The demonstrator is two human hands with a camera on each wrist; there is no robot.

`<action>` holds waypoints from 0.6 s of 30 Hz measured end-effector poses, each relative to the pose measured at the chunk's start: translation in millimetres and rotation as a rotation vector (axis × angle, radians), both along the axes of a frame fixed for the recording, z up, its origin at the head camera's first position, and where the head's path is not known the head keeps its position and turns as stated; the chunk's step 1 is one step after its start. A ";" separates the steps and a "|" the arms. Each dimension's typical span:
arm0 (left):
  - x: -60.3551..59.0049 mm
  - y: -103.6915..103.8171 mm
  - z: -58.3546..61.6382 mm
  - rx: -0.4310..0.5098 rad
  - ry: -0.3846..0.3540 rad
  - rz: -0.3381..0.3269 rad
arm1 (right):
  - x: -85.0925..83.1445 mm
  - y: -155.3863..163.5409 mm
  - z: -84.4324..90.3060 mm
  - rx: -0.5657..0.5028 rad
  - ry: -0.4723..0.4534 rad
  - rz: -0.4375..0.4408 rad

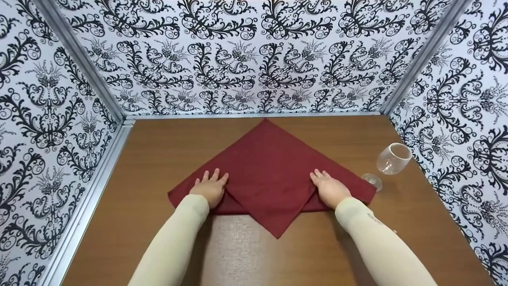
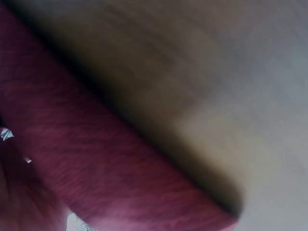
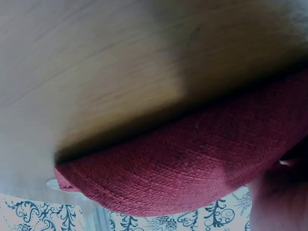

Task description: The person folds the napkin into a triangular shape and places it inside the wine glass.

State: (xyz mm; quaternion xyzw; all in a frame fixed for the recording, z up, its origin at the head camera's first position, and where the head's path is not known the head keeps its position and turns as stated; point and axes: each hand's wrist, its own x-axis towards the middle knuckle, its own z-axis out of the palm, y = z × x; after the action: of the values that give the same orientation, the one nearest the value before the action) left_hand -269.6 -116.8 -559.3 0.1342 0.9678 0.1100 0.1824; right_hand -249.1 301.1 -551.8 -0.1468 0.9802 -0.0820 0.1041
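Napkin (image 1: 270, 171) folding looks mid-step, left hand (image 1: 210, 188) and right hand (image 1: 329, 190) pressing flaps flat with straight fingers lying together; next probably calls for creasing those edges.

The napkin (image 1: 270, 174) is a deep, plain burgundy red, and up close in the wrist views its weave shows as a fine, slightly coarse grain of the same red. The bench (image 1: 166, 151) is a warm brown wood-grain. The walls (image 1: 254, 55) are white, covered in black scrolling damask ornament. The sleeves (image 1: 174, 242) are pale cream. The wine glass (image 1: 391, 161) is clear and colourless.
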 end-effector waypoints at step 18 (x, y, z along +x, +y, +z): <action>3.5 -1.0 -9.5 -0.024 -0.010 0.005 | 2.6 3.0 -10.4 0.066 -0.007 0.043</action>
State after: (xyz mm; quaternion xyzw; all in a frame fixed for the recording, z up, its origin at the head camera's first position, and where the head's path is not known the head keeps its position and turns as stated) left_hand -266.1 -117.7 -568.8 0.1289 0.9685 0.0993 0.1886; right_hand -246.5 304.1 -562.1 -0.1643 0.9786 -0.0478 0.1142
